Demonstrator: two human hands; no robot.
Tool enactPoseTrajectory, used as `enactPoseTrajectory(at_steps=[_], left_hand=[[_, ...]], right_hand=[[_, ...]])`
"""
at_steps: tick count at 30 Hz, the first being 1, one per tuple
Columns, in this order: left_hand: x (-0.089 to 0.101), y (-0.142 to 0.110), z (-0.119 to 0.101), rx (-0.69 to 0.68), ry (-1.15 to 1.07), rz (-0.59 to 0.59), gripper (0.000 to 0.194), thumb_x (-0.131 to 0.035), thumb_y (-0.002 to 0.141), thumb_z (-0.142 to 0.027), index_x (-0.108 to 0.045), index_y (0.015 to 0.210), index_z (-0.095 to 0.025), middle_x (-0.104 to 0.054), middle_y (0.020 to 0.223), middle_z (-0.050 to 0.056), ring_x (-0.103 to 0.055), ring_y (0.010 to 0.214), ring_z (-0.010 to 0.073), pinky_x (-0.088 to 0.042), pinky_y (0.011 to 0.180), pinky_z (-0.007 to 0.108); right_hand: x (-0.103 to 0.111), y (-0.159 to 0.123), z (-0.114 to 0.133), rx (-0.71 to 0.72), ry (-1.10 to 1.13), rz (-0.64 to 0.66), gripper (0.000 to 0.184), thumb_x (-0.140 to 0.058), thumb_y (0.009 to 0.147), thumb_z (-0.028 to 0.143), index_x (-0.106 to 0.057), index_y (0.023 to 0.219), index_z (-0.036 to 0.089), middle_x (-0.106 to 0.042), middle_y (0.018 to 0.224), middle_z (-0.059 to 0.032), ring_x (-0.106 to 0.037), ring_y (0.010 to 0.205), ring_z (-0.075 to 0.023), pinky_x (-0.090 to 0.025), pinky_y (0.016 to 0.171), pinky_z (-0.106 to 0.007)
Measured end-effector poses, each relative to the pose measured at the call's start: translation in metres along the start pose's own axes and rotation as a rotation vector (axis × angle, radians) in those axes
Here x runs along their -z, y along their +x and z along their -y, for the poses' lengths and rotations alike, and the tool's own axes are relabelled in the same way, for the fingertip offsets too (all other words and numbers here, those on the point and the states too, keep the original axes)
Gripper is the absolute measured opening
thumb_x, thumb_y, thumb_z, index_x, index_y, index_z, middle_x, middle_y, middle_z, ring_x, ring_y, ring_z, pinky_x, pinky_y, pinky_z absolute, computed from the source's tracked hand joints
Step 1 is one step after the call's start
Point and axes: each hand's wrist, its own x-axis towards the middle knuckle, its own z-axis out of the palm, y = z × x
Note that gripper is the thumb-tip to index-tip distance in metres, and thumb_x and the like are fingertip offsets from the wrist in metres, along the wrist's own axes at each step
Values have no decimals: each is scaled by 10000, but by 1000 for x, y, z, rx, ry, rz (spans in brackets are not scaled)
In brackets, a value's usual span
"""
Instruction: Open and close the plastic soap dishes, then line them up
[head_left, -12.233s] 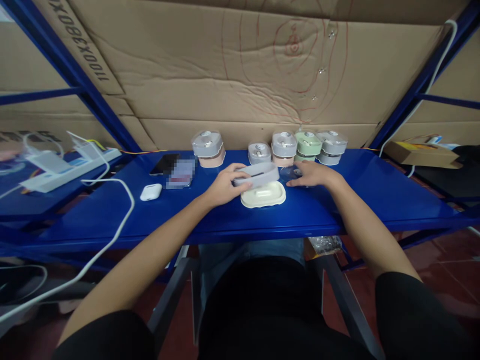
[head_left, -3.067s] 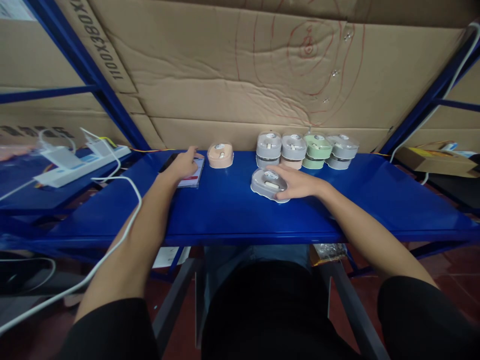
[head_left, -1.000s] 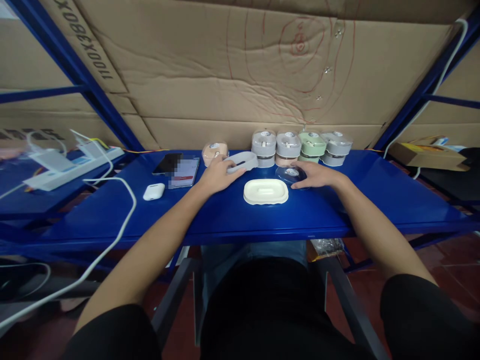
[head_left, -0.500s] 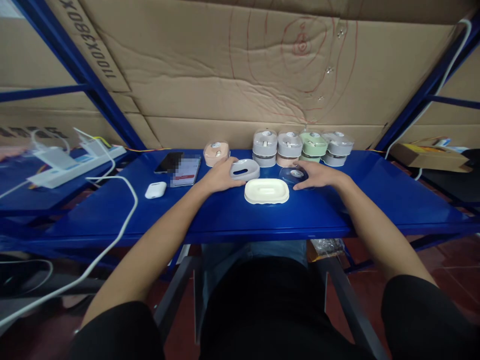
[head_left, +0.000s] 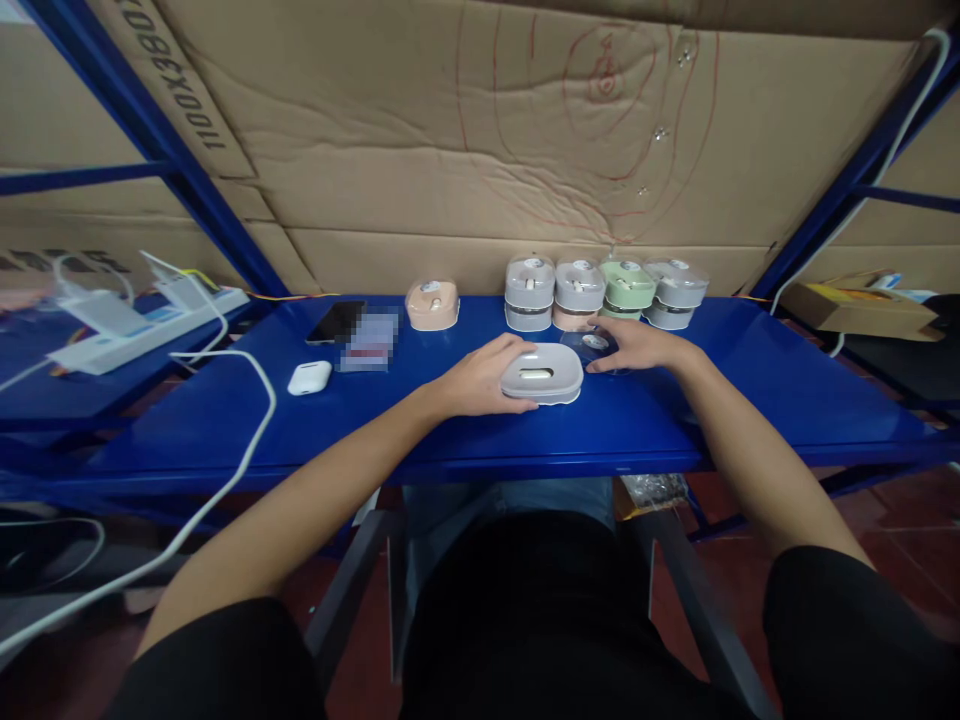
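My left hand [head_left: 491,376] is closed around the left end of a grey oval plastic tray [head_left: 566,372] with a slot in its middle. The tray sits over the cream oval base [head_left: 551,401], whose raised bar shows through the slot; the rest of the base is mostly hidden. Just right of them, my right hand [head_left: 634,346] grips the right side of a clear plastic lid [head_left: 576,343] with a round label. That lid lies low on the blue tabletop [head_left: 450,440].
Behind stand several lidded boxes: a peach one [head_left: 433,310], stacked grey ones [head_left: 529,312] and a green one [head_left: 626,290]. To the left are a white earphone case [head_left: 309,377], a dark phone [head_left: 337,322], a power strip [head_left: 150,330] and a white cable [head_left: 259,420].
My left hand has carried the grey tray right and toward me, onto the cream base, which was uncovered before. My right hand stays at the clear lid.
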Motion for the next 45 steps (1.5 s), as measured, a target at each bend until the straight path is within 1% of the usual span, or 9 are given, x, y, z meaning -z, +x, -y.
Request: enactPoseTrajectory(at_steps=[5, 12, 18, 22, 26, 32, 39, 42, 45], left_hand=[[1, 1, 4, 34, 7, -10, 793, -896, 833, -615, -651, 1508, -278, -651, 1531, 135, -647, 1448, 400, -505, 1284, 580], [2, 3, 1, 67, 31, -5, 712, -867, 831, -628, -694, 1428, -279, -689, 1425, 132, -672, 1373, 406, -536, 1222, 589], [3, 3, -4, 91, 114, 30, 745, -841, 831, -641, -718, 1456, -253, -686, 1435, 153, -665, 1371, 428, -519, 1227, 589], [4, 4, -6, 93, 152, 24, 730, -848, 824, -639, -747, 1454, -285, -691, 1426, 141, -689, 1318, 430, -537, 1192, 602], [6, 4, -9, 129, 135, 25, 718, -832, 842, -644, -760, 1456, -277, -696, 1408, 138, -696, 1315, 430, -538, 1188, 604], [11, 4, -10, 166, 42, 7, 753, -798, 868, -670, -755, 1477, -230, -703, 1373, 134, -714, 1311, 384, -552, 1181, 534], [11, 4, -9, 140, 39, 9, 702, -814, 878, -650, -786, 1434, -223, -713, 1342, 134, -723, 1284, 364, -550, 1187, 521], [9, 4, -7, 123, 28, 3, 703, -797, 886, -674, -793, 1420, -217, -719, 1318, 135, -725, 1275, 350, -543, 1196, 501], [9, 2, -8, 126, 63, 4, 729, -799, 880, -667, -772, 1457, -223, -702, 1355, 134, -706, 1308, 349, -527, 1217, 503]], right_hand=[[0, -1, 2, 2, -8, 7, 1136, -945, 763, 668, -548, 1724, 210, -696, 1634, -171, -685, 1455, -502, -547, 1245, -652], [-1, -1, 3, 46, 1, 1, 1059, -943, 780, 657, -587, 1691, 250, -757, 1551, -145, -736, 1379, -477, -572, 1215, -663], [0, -3, 9, -10, 11, 7, 1088, -953, 753, 651, -594, 1688, 226, -759, 1542, -161, -734, 1376, -510, -589, 1216, -659], [0, -3, 8, 9, 16, 2, 1073, -955, 751, 657, -610, 1675, 234, -759, 1544, -151, -740, 1371, -504, -591, 1214, -658], [0, -3, 8, 24, -9, -9, 1062, -952, 759, 653, -609, 1676, 241, -744, 1572, -155, -718, 1406, -505, -574, 1223, -670], [0, -3, 10, -6, -17, 0, 1082, -961, 762, 630, -598, 1686, 199, -700, 1629, -183, -693, 1448, -507, -559, 1241, -640], [0, -3, 9, 7, -26, 14, 1073, -929, 785, 644, -584, 1687, 177, -681, 1642, -201, -711, 1415, -497, -578, 1214, -644], [0, -2, 7, 36, -11, 0, 1028, -935, 782, 638, -620, 1657, 200, -716, 1602, -180, -721, 1396, -492, -588, 1201, -633], [-1, -1, 5, 54, 7, -16, 982, -950, 772, 631, -658, 1621, 233, -751, 1552, -155, -738, 1363, -482, -599, 1181, -630]])
